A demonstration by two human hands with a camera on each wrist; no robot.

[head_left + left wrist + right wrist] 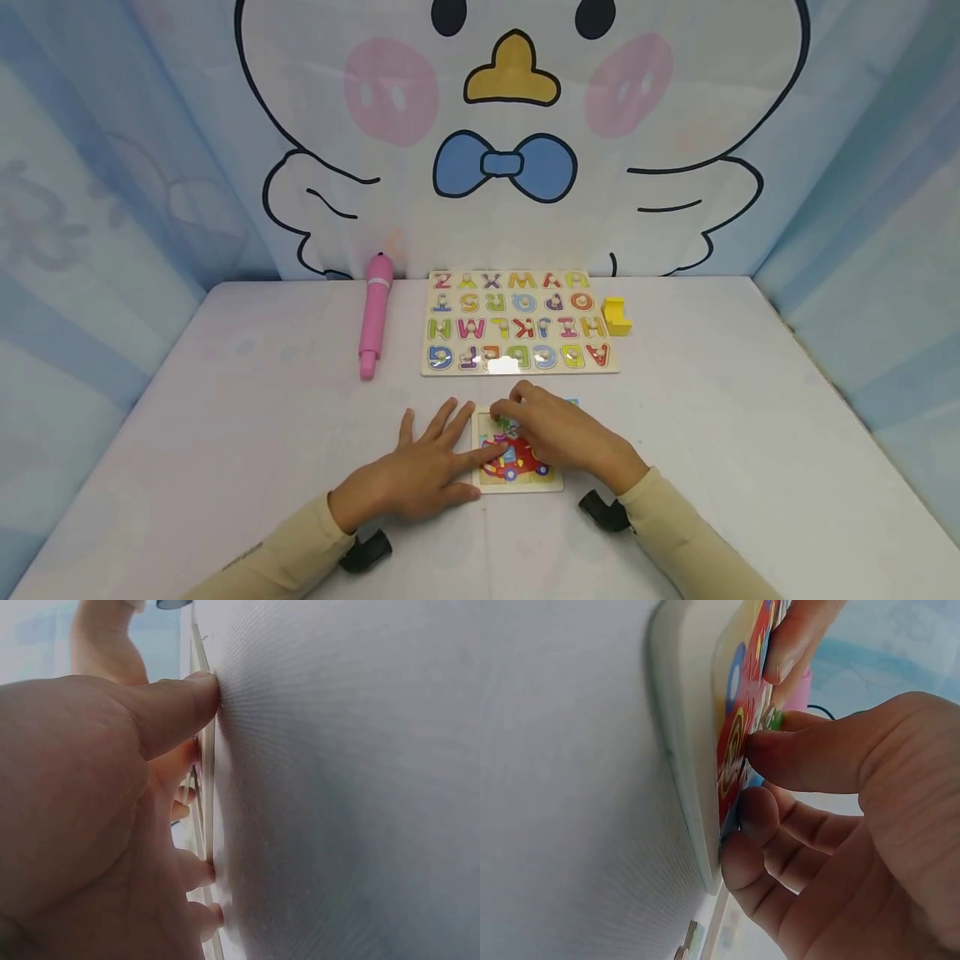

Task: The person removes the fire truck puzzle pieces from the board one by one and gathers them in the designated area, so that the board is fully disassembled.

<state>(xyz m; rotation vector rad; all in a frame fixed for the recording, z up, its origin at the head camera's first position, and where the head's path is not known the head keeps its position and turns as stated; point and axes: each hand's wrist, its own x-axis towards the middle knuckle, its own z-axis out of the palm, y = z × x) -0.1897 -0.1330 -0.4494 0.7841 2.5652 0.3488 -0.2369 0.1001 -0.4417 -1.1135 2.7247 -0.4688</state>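
Observation:
A small wooden picture puzzle (517,485) with a red car (730,750) on it lies flat on the table. My left hand (423,477) spreads its fingers at the puzzle's left side. Its index fingertip rests on the car picture, and the thumb touches the lower left edge of the frame, as the left wrist view (208,787) also shows. Above the upper part of the puzzle, my right hand (562,429) bends its fingers and pinches a small piece with green on it (776,720). The right fingers hide much of this piece and the puzzle's upper right.
Behind the puzzle lies a wooden alphabet board (517,371) with colourful letters. A pink pen-shaped stick (376,308) is to its left, and a yellow block (617,317) touches or nearly touches its right side. Something blue (573,402) peeks out past the right hand.

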